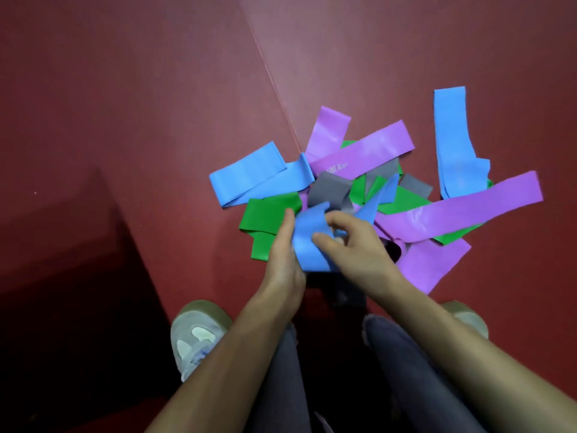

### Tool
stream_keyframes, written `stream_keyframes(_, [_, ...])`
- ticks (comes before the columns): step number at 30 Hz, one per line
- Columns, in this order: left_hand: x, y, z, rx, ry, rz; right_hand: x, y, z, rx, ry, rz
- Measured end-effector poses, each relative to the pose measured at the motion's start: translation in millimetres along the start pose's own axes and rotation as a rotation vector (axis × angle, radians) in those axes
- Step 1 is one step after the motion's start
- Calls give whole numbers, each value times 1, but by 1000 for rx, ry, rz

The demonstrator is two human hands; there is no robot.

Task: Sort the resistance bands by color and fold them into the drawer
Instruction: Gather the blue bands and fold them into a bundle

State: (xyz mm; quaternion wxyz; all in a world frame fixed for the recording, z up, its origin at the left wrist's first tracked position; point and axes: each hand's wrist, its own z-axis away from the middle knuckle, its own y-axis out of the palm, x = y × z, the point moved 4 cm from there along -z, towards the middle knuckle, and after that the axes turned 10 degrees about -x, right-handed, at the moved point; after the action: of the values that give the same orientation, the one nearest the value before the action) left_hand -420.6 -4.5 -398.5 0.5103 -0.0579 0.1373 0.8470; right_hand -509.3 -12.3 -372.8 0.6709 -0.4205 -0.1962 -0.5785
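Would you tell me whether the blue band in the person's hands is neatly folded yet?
Not folded: the blue band is bunched and twisted between the left hand and right hand, one end trailing into the pile.

Wears dark grey trousers (282,389), frayed at the knees. Has on a greyish-tan left trainer (199,332) with pale patches and light laces, plus a matching right trainer (468,317), mostly hidden. Bares both forearms (237,348).
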Motion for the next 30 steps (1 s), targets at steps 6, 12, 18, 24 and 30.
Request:
stream_keyframes(6, [-39,0,15,-102,454,-352,8,16,14,368,438,-429])
stream_keyframes(12, [-69,2,26,74,513,-438,23,37,32,501,494,-418])
stream_keyframes(18, [-71,3,29,101,462,-447,12,31,32,613,65,465])
stream_keyframes(24, [-73,21,32,173,458,-420,-10,29,31,692,213,133])
stream_keyframes(30, [-68,14,19,78,515,-507,10,3,-13,12,75,-153])
